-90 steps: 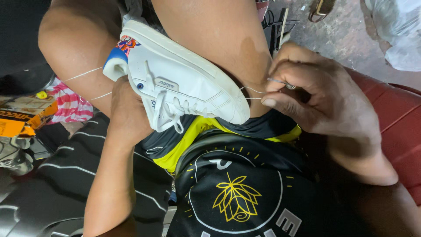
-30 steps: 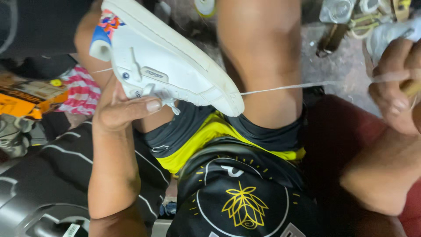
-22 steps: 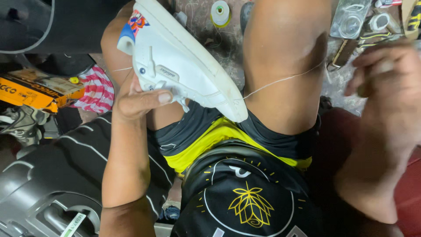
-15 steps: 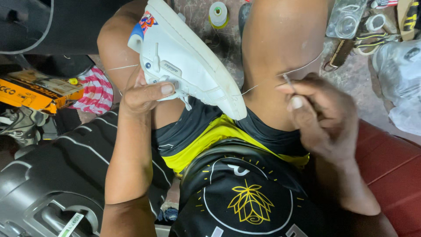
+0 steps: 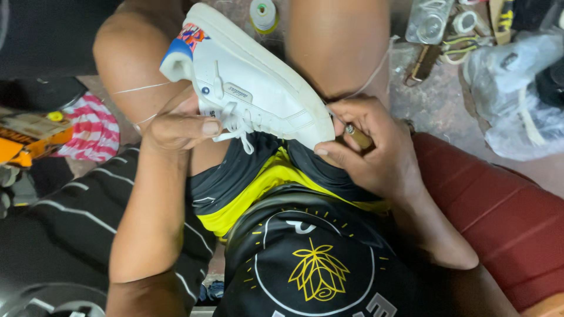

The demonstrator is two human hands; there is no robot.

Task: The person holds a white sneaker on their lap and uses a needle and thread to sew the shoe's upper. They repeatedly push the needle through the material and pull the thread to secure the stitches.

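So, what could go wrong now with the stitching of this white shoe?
The awl tip sits close to the right hand's fingers at the white shoe toe; a slip might prick them or the knee behind. The thread runs taut over the bare leg and could snap. The left hand only steadies the shoe, so it might twist.

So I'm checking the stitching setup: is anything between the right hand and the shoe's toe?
Nothing visible. The right hand is at the toe of the shoe, holding a small tool there.

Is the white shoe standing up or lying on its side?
On its side: the white shoe lies tilted between the knees, its side and laces showing.
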